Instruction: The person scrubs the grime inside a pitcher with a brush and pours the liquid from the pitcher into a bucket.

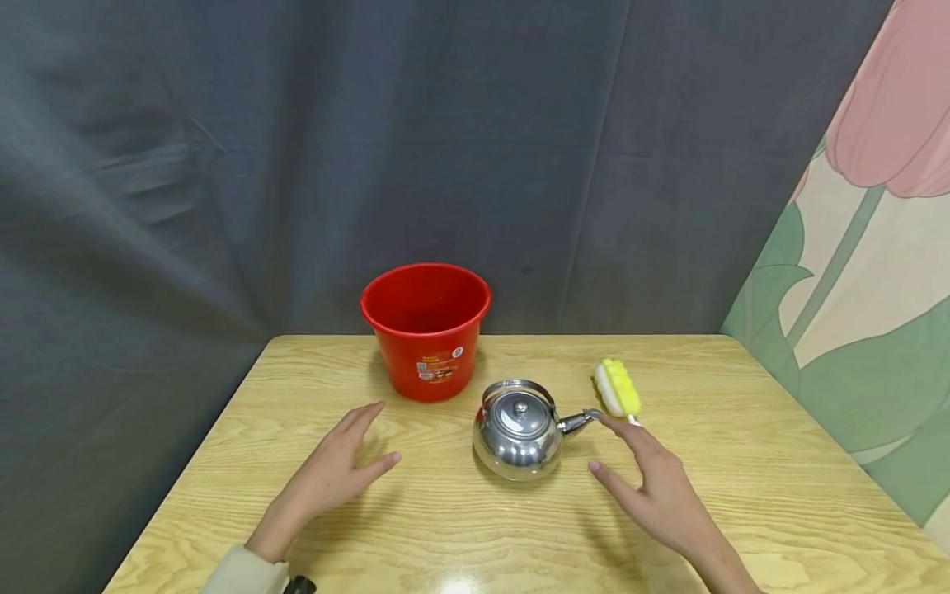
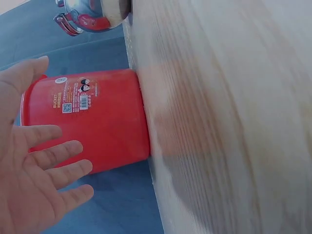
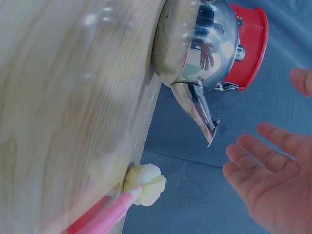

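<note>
A shiny steel kettle stands upright on the wooden table, its spout pointing right. Behind it to the left is a red bucket, also upright. My left hand hovers in front of the bucket with fingers spread, holding nothing. In the left wrist view its straight fingers overlap the bucket's side. My right hand is held above the table by the kettle's spout, fingers extended and nothing in them. Beyond it lies a yellow and white brush; its pink handle shows in the right wrist view.
The light wood table runs back to a dark grey curtain. On the right is a wall covering with a tulip pattern. The kettle's raised handle arches over its lid.
</note>
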A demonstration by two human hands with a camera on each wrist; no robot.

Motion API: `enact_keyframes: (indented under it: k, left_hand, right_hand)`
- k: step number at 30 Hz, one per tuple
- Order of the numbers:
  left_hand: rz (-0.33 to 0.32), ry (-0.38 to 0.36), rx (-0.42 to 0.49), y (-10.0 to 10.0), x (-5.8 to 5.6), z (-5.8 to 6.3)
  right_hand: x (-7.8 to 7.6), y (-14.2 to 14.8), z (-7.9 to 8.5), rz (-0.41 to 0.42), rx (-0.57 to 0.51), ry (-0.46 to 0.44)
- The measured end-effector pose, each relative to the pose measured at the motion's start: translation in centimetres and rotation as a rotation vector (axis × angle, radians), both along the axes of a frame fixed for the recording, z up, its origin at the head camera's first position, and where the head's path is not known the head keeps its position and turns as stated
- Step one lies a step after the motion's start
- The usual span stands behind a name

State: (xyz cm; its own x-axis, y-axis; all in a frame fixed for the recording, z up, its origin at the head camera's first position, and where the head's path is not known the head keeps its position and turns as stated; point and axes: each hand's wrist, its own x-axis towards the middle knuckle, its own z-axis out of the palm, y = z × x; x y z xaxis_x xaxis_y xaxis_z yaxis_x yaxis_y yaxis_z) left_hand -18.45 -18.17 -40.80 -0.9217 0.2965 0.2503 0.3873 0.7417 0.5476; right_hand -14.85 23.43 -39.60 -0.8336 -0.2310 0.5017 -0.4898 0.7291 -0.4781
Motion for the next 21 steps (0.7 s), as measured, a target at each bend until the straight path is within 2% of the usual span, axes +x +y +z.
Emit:
enact_keyframes:
  k: [4, 10, 16, 21]
  left_hand:
    - [0.009, 0.012, 0.014, 0.2, -0.1, 0.1]
    - [0.007, 0.073, 0.02, 0.5, -0.4, 0.0]
    - [-0.009, 0.115, 0.051, 1.1, -0.7, -0.2]
    - [-0.02, 0.162, 0.067, 1.6, -0.9, 0.1]
  right_hand:
    - [-0.3, -0.1, 0.1, -0.009, -0.02, 0.043]
    - [-0.6, -0.4, 0.2, -0.032, -0.033, 0.071]
    - [-0.5, -0.9, 0.3, -0.041, -0.099, 0.042]
    - [-0.6, -1.4, 0.4, -0.037, -0.16, 0.027]
